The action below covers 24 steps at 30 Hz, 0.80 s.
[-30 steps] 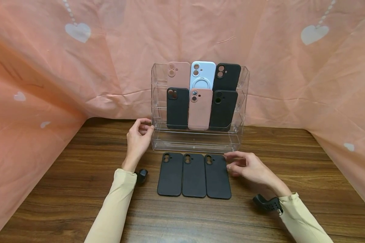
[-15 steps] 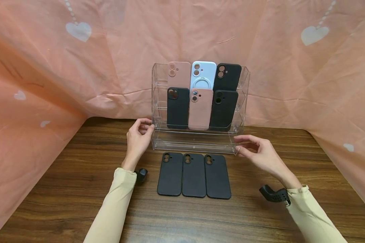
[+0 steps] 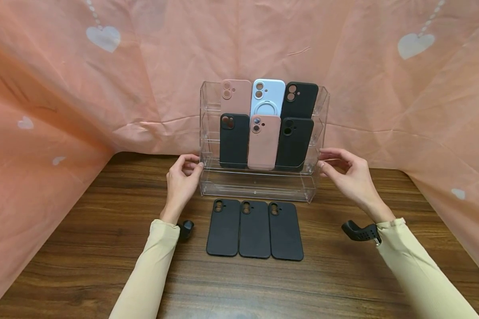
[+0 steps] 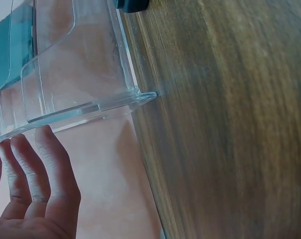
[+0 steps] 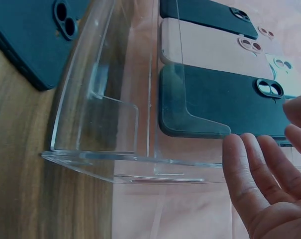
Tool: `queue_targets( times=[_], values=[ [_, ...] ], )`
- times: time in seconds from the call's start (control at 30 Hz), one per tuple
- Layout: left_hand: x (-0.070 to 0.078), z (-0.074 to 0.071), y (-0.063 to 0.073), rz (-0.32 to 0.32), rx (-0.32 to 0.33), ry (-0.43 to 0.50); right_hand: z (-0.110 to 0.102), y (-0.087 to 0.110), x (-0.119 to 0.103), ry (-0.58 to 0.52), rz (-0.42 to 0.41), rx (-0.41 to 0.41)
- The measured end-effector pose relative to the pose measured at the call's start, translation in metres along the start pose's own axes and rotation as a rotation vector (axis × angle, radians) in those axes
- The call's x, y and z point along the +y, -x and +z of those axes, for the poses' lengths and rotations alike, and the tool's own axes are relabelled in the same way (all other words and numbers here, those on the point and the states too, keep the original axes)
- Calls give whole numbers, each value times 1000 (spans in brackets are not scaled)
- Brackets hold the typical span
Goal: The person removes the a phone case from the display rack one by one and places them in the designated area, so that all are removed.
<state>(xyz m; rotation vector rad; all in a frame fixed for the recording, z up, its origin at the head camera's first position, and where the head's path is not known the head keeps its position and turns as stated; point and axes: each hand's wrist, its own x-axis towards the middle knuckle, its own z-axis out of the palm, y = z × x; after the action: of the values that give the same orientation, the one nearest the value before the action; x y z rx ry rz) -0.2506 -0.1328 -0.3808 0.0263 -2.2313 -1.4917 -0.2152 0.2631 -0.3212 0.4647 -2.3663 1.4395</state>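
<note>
A clear acrylic tiered rack (image 3: 259, 192) stands in the middle of the table. My left hand (image 3: 182, 179) touches its left side wall with the fingertips and thumb. On the opposite side, my right hand (image 3: 353, 177) has its fingertips at the right side wall. In both wrist views the fingers look extended and lie along the clear panel. The rack's lower occupied tier bears a black phone case (image 3: 234, 144), a pink phone case (image 3: 264, 144) and another black phone case (image 3: 294, 144). Behind them stand pink (image 3: 236, 97), white (image 3: 268, 94) and black (image 3: 300, 97) phone cases, their lower parts hidden.
In front of the rack, three black phone cases lie flat side by side: left (image 3: 223, 228), middle (image 3: 255, 230) and right (image 3: 286, 231). Pink cloth (image 3: 163, 88) with white hearts encloses the wooden table (image 3: 239, 288) at the back and sides.
My right hand has moved from beside the rightmost flat phone case, up and back past the rack's front corner, to its right side wall. The left hand has stayed in place.
</note>
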Motion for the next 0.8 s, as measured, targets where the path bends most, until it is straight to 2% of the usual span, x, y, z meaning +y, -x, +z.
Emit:
queue_targets(
  times=[0.2,0.4,0.8],
  values=[
    [-1,1,0,8,6,-3,2,-13,1,-79,-47,33],
    [-1,1,0,21,9,5,5,-20,1,-151,-37,63],
    [-3,1,-2,21,3,17,9,-35,-1,-72,10,130]
  ],
)
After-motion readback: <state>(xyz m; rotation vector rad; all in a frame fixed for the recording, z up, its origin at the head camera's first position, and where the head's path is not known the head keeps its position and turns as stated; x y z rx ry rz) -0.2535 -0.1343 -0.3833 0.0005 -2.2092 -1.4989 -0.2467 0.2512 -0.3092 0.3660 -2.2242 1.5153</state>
